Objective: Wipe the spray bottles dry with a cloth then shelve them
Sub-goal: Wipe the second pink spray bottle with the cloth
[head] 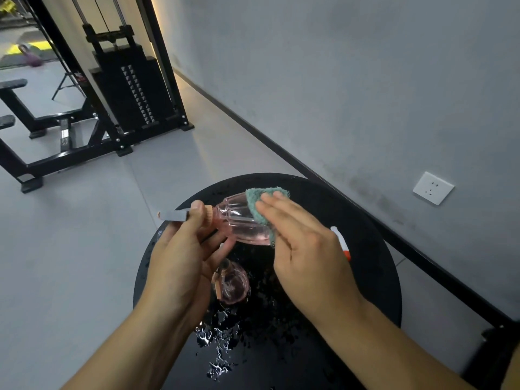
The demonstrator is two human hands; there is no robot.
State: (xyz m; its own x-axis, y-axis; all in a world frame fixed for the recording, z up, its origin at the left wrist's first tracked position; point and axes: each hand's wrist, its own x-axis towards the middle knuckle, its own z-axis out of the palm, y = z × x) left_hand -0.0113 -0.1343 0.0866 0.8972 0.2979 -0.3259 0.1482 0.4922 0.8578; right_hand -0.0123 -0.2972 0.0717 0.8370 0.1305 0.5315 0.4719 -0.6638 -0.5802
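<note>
Head view: pink spray bottle (239, 220) held sideways above wet round counter (374, 249), left hand (180, 254) fingers pinching its neck; right hand (304, 243) fingers flat, pressing teal cloth (260, 204) to it. Second bottle (235, 284) lies below. Best rotated while wiping.

Black weight machine (132, 88) on grey floor; white wall socket (433, 188); wet round black table (374, 249).
</note>
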